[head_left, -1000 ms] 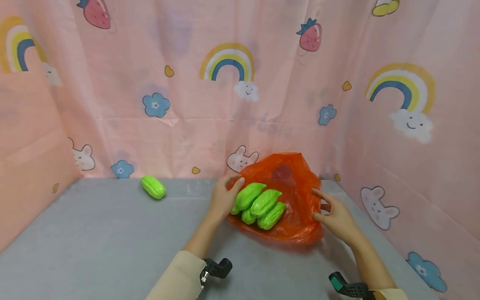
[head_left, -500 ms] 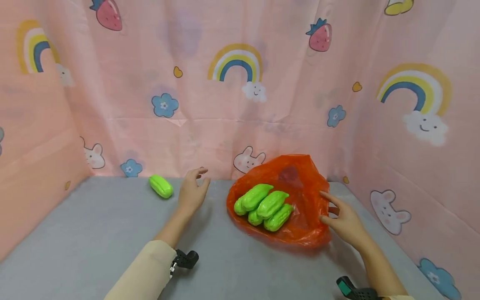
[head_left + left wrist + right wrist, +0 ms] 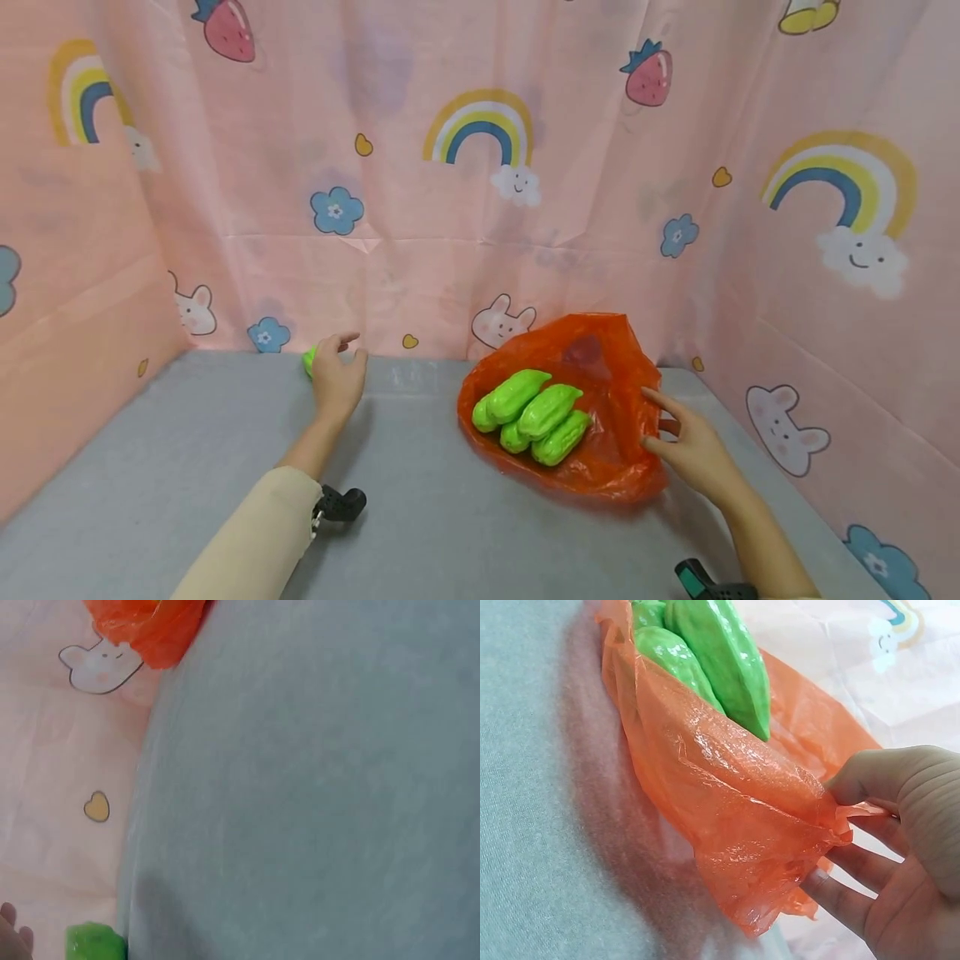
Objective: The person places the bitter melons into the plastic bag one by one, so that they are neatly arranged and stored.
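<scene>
An orange-red plastic bag [image 3: 626, 450] lies on the table with its mouth spread, and several glossy, ridged green fruits [image 3: 551, 411] with pointed ends are heaped in it. My right hand [image 3: 693, 446] pinches the right side of the bag between thumb and fingers; the bunched plastic [image 3: 832, 825] shows in the right wrist view. At the far left of the table, my left hand [image 3: 339, 379] hovers with fingers apart, holding nothing. It partly covers a lone green fruit [image 3: 308, 362]. In the left wrist view that fruit [image 3: 95, 942] is beside my fingertips, apart from them.
A grey cloth [image 3: 420, 517] covers the table. Pink printed curtains [image 3: 420, 275] stand along the back and both sides. The lone fruit sits close to the back curtain.
My left hand has left the bag's left edge and moved left across to the lone fruit. The right hand keeps its grip on the bag. The view has turned slightly left.
</scene>
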